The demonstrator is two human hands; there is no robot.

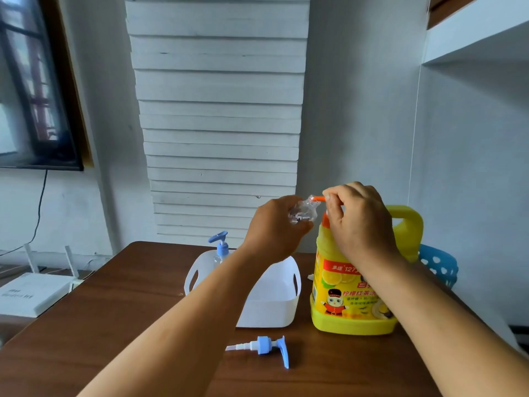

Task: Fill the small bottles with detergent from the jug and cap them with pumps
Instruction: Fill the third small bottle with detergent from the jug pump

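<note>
1. Head view: a brown wooden table (114,325) stands against a pale wall, and both of the person's bare forearms reach out over it.
2. The left hand (274,227) is raised above the table with its fingers curled round a small clear bottle (305,212), which lies tilted with its neck toward the jug's spout.
3. The right hand (357,219) sits on top of the yellow detergent jug (343,296), fingers bent over the orange pump spout (319,199); the spout tip meets the mouth of the clear bottle.
4. The jug stands upright on the table's right part, its handle (406,219) showing behind the right hand.
5. Just left of the jug is a white plastic basket (274,308) with cut-out handles; the left forearm crosses in front of it.
6. A second bottle with a blue pump (221,247) stands at the basket's far left corner; whether inside or just behind it I cannot tell.
7. A loose blue and white pump (266,346) lies on its side on the table, in front of the basket.
8. A blue spotted chair back (440,265) shows behind the jug.
</note>
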